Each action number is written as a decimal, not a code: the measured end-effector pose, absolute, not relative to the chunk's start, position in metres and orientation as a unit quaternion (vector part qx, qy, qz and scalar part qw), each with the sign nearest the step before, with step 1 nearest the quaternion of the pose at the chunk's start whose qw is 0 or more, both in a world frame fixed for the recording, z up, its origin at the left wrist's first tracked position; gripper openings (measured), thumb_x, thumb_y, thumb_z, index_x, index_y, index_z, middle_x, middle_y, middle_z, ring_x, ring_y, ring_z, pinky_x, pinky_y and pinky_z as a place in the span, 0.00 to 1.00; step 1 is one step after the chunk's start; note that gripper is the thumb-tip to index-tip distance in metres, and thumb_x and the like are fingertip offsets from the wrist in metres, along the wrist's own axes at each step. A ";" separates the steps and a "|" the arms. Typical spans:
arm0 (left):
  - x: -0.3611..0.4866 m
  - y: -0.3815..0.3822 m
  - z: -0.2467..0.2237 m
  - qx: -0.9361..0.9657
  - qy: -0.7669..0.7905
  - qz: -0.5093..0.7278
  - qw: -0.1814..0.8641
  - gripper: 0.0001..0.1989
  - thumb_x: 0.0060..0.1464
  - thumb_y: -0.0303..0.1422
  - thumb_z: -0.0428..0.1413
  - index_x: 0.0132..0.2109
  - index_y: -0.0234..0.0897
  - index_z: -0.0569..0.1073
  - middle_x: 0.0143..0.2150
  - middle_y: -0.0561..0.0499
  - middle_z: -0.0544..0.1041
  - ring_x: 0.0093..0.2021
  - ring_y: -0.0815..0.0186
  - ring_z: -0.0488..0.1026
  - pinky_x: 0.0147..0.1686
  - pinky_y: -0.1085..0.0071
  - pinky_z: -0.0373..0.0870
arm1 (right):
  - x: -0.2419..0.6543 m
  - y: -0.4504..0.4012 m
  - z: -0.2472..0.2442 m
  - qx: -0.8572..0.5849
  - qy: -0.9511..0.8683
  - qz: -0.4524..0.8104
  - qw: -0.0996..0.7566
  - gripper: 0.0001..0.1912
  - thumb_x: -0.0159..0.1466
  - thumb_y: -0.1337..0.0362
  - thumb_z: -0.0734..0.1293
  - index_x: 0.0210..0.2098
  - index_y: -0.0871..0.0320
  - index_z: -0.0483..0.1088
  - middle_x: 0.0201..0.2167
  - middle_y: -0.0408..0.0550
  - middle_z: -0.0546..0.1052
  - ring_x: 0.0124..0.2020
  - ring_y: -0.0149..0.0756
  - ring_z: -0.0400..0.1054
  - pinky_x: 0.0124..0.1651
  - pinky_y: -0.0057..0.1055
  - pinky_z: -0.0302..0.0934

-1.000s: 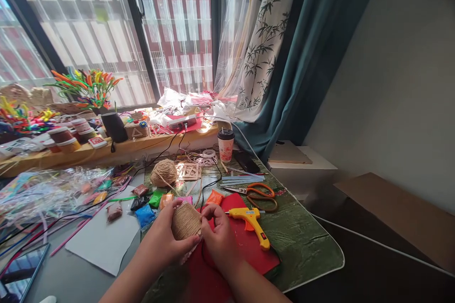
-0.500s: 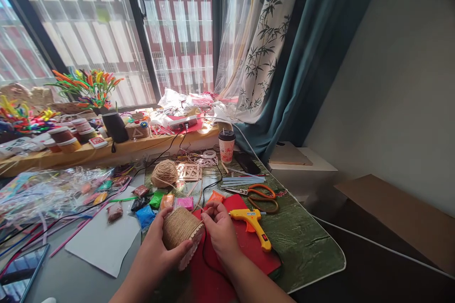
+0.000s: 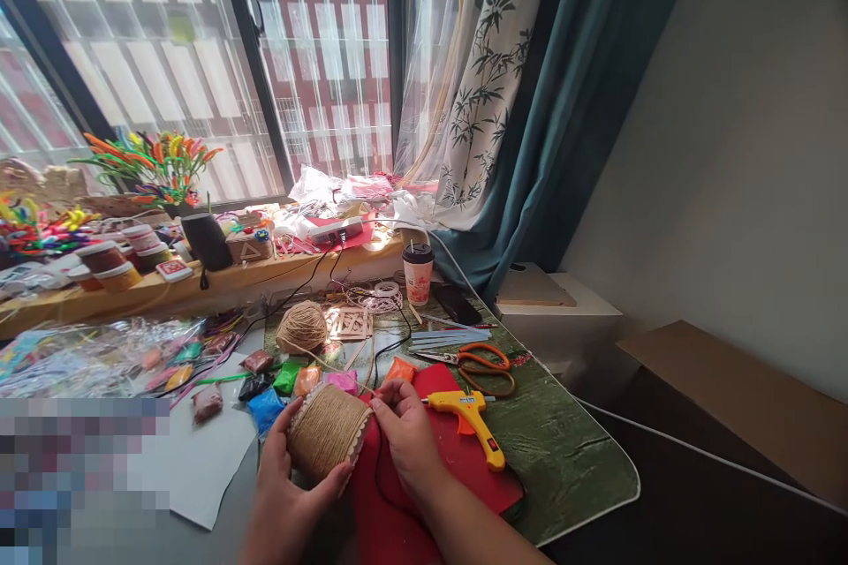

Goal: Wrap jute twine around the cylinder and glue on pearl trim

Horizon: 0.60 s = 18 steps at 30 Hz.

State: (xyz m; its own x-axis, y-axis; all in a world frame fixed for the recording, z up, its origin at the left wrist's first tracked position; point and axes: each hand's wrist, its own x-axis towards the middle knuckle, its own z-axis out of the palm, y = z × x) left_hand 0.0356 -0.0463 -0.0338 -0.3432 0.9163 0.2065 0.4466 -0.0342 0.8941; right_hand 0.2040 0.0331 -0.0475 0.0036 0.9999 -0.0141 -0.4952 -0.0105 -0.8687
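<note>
A cylinder wrapped in tan twine, with a pale scalloped trim at its ends, is tilted in front of me. My left hand grips it from the left, thumb at the lower right end and fingers at the far left. My right hand pinches a strand of twine close to the cylinder's right rim. That strand runs back towards a ball of twine. Under both hands lies a red sheet. A yellow hot glue gun rests on it, just right of my right hand.
Orange-handled scissors, pale glue sticks and a lidded paper cup stand or lie behind. Coloured clay packets are beyond the cylinder. A black cord crosses the red sheet. White paper lies left.
The cylinder has turned in my left hand, showing more of its wound side, and shifted slightly left. My left hand moved lower around it. My right hand keeps its pinch near the rim.
</note>
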 end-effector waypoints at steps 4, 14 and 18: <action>0.033 -0.043 -0.042 0.538 0.636 0.507 0.222 0.47 0.48 0.49 0.69 0.70 0.44 0.59 0.72 0.38 0.66 0.73 0.41 0.65 0.72 0.44 0.61 | 0.204 0.034 -0.046 -0.356 -0.351 0.610 0.615 0.16 0.55 0.55 0.80 0.34 0.53 0.72 0.30 0.41 0.75 0.33 0.38 0.69 0.41 0.33 0.65; 0.039 -0.044 -0.040 0.549 0.631 0.494 0.236 0.44 0.52 0.50 0.66 0.70 0.45 0.59 0.72 0.40 0.67 0.74 0.42 0.64 0.73 0.45 0.61 | 0.204 0.039 -0.046 -0.353 -0.348 0.604 0.624 0.13 0.54 0.57 0.79 0.31 0.53 0.72 0.26 0.39 0.73 0.30 0.36 0.65 0.36 0.31 0.61; 0.034 -0.041 -0.027 0.556 0.654 0.461 0.226 0.43 0.52 0.51 0.65 0.69 0.44 0.60 0.71 0.40 0.69 0.72 0.43 0.66 0.71 0.44 0.63 | 0.205 0.039 -0.047 -0.356 -0.341 0.604 0.626 0.12 0.54 0.58 0.78 0.31 0.54 0.73 0.27 0.40 0.74 0.30 0.36 0.67 0.37 0.31 0.63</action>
